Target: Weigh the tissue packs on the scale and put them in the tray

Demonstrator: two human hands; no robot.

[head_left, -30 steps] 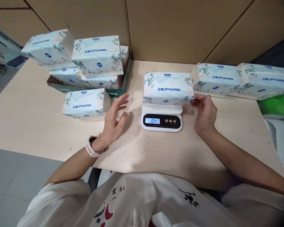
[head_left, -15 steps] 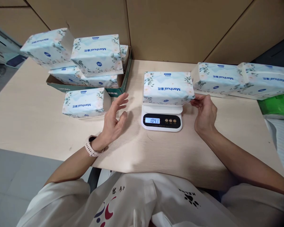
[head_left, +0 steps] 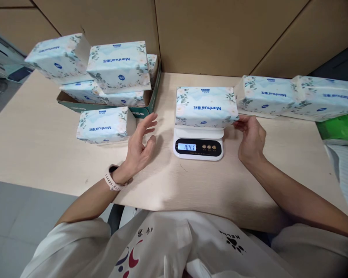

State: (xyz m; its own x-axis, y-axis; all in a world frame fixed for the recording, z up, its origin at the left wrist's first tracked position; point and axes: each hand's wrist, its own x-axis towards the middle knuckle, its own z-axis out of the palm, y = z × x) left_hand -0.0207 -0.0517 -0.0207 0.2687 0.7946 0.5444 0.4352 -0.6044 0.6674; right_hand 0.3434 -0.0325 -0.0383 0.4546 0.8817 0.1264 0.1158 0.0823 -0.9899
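A pale blue tissue pack (head_left: 205,106) lies on a small white kitchen scale (head_left: 198,146) whose display reads 104.1. My right hand (head_left: 251,139) rests on the table at the pack's right end, fingertips touching its lower corner without gripping it. My left hand (head_left: 139,144) hovers with fingers spread, holding nothing, left of the scale and just right of a single tissue pack (head_left: 104,125) lying on the table. A watch is on my left wrist.
A green cardboard tray (head_left: 150,104) at the back left holds several stacked tissue packs (head_left: 117,65). Two more packs (head_left: 266,96) lie in a row at the back right. A green and white bag (head_left: 340,131) sits at the right edge. Brown wall panels stand behind the table (head_left: 205,185).
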